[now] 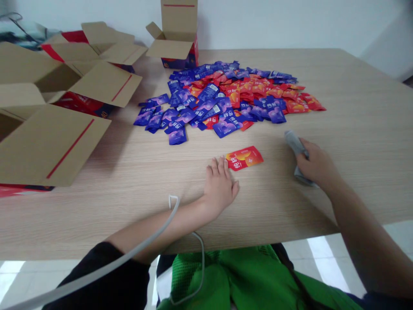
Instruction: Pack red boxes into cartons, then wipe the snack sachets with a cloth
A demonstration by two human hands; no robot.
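My left hand [218, 188] lies flat on the table, fingers stretched out. Its fingertips touch the left end of a single red sachet [247, 158] with an orange print and white lettering. To the right, my right hand [318, 165] is closed around a folded grey cloth [293, 141], held at the tabletop and apart from the red sachet. Beyond both hands spreads a loose heap of sachets, with purple-blue sachets [200, 107] at the left and back and red sachets [298, 104] mostly at the right.
Several open cardboard boxes [67, 142] with raised flaps crowd the left of the wooden table [355, 129]. Another open box [179, 51] stands at the back, near the wall. A white cable [151, 239] crosses in front of my left forearm.
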